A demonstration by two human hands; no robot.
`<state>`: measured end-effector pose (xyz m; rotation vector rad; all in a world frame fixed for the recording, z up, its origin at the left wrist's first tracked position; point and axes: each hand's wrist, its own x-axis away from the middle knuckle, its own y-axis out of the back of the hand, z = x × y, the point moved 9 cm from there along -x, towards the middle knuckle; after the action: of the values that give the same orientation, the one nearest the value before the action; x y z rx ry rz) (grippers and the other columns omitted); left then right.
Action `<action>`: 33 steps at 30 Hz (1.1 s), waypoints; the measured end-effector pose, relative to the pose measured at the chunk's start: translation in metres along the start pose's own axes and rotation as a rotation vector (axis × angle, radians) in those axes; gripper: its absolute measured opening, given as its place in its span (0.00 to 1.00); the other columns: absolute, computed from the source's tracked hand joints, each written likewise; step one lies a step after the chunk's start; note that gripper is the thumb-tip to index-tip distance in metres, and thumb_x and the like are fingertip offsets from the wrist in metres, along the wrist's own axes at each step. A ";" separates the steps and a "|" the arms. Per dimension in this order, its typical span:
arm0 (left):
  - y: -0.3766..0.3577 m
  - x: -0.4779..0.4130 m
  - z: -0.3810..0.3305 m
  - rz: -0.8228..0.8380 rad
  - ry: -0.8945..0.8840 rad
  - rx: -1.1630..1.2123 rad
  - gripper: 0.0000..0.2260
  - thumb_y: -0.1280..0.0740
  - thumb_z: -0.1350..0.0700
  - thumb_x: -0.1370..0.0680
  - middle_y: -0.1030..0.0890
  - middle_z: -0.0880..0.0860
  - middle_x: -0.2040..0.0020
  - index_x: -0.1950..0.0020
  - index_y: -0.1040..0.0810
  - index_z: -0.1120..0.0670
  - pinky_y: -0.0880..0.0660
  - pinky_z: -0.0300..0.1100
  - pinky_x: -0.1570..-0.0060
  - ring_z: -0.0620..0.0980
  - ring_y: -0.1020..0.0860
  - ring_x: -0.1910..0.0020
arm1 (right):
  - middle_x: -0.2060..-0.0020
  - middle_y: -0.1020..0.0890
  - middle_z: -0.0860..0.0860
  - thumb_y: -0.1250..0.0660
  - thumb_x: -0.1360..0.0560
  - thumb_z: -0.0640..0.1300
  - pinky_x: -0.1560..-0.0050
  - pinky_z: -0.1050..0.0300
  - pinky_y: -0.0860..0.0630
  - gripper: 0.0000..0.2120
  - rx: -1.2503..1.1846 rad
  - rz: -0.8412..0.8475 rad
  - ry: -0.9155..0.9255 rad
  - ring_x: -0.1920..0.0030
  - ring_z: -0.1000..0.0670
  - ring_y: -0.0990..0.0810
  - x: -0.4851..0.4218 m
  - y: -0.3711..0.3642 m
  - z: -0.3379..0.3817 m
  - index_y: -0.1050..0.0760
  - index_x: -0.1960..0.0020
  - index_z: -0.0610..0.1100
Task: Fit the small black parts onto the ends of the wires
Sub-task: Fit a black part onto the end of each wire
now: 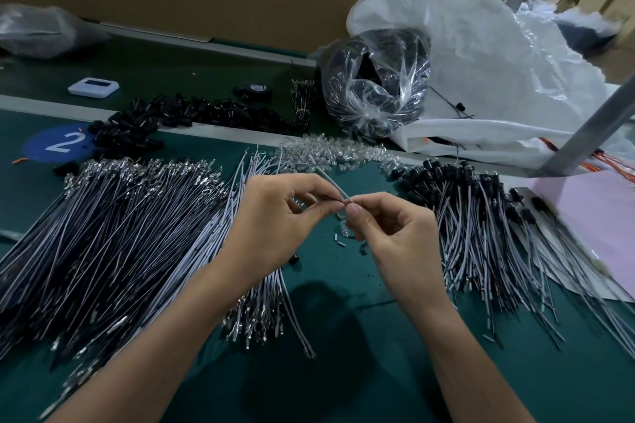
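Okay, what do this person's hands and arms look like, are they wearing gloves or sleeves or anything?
Nothing is worn. The left hand and right hand are bare, with no gloves, rings or tape showing. The left forearm and right forearm are uncovered down to the picture's edge, with no sleeve, watch or wristband in view. The fingernails look short and unpainted.

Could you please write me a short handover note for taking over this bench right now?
Hands: left hand and right hand both pinch one thin grey wire at its near end; any black part there is hidden.
Things: heap of bare grey wires left, loose small black parts behind it.
Done: heap of wires with black ends right.
Left: the large bare heap.
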<state>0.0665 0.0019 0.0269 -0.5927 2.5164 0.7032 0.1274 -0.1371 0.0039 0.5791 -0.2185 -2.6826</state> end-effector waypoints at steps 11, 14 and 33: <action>0.000 0.000 0.005 0.022 0.090 0.136 0.07 0.24 0.59 0.28 0.16 0.45 0.65 0.59 0.16 0.46 0.27 0.31 0.67 0.43 0.20 0.68 | 0.69 0.19 0.55 0.27 0.26 0.36 0.65 0.67 0.29 0.04 0.021 -0.062 0.092 0.68 0.59 0.23 -0.002 0.008 0.012 0.18 0.58 0.42; -0.005 -0.001 0.010 0.055 0.158 0.196 0.06 0.25 0.58 0.27 0.16 0.48 0.66 0.60 0.16 0.48 0.28 0.31 0.67 0.46 0.19 0.68 | 0.67 0.18 0.54 0.28 0.26 0.35 0.64 0.63 0.26 0.04 0.052 -0.078 0.134 0.66 0.56 0.21 -0.001 0.009 0.016 0.18 0.58 0.42; -0.034 0.011 0.022 0.327 0.458 0.736 0.07 0.27 0.55 0.31 0.14 0.54 0.59 0.56 0.13 0.55 0.25 0.34 0.67 0.45 0.19 0.64 | 0.68 0.16 0.54 0.31 0.26 0.32 0.62 0.69 0.25 0.04 -0.202 0.026 0.090 0.65 0.59 0.18 -0.003 0.007 0.017 0.20 0.57 0.38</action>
<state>0.0816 -0.0155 -0.0084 -0.0725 3.0442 -0.3298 0.1246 -0.1410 0.0217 0.6270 0.0682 -2.6056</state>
